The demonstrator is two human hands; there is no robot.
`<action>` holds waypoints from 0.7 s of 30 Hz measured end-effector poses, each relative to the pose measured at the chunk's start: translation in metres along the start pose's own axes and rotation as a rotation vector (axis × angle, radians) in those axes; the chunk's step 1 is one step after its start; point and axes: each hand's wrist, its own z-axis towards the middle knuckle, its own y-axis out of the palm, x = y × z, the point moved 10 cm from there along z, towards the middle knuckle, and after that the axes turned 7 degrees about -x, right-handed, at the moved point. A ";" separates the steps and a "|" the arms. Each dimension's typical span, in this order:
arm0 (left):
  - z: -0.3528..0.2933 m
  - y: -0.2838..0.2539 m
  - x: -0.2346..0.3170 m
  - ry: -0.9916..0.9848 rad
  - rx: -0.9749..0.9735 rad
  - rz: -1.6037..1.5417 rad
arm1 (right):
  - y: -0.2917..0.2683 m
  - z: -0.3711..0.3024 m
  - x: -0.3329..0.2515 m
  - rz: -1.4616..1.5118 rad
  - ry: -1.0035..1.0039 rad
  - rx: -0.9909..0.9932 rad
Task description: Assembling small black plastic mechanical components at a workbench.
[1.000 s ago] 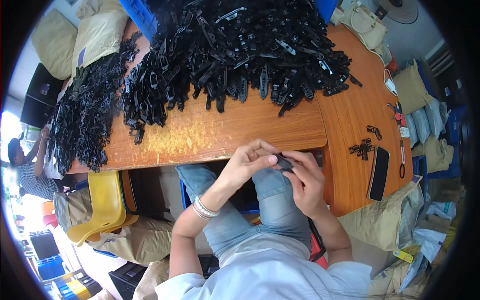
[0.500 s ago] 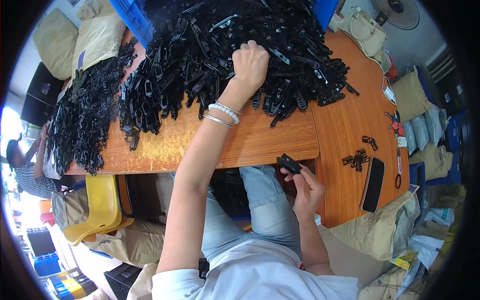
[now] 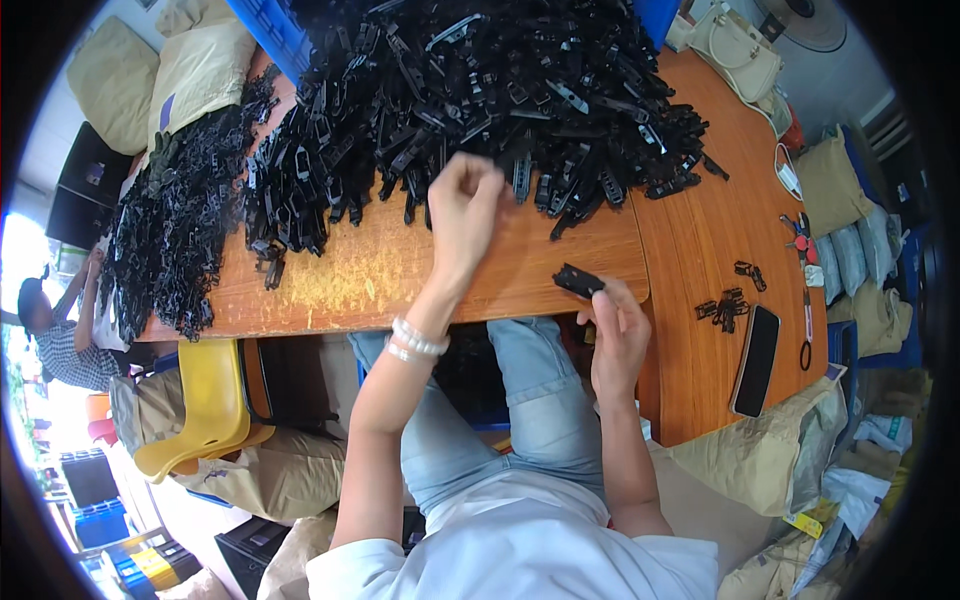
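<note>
Right hand (image 3: pixel 618 335), centre-right of frame at the counter (image 3: pixel 420 270) edge, pinches a small black plastic clip (image 3: pixel 578 281); its long axis slants upper left to lower right. Left hand (image 3: pixel 465 205), arm stretched up-frame, fingers curled closed at the near edge of the black parts heap (image 3: pixel 480 90); whether it holds anything I cannot tell. Dark phone (image 3: pixel 756 360) lies right; tan sacks upper left.

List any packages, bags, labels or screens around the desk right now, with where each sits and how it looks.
Phone: flat on the desk's right end, dark rectangular slab, screen off.
Handbag: far right corner of the desk, cream, with looped handles.
Stuffed sacks: far left beyond the desk, beige, bulging.
Plastic bags: right of the desk, pale grey, stacked.
Crates: lower left floor, blue.
No readable label stands out.
</note>
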 end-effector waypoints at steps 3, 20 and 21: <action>-0.045 -0.003 -0.035 -0.270 -0.094 -0.366 | 0.022 0.010 0.003 0.049 0.010 -0.129; -0.096 -0.002 -0.044 -0.430 -0.227 -0.150 | 0.044 -0.004 -0.001 -0.216 0.086 -0.150; -0.097 -0.002 -0.043 -0.414 -0.199 -0.158 | 0.042 -0.005 -0.001 -0.201 0.095 -0.124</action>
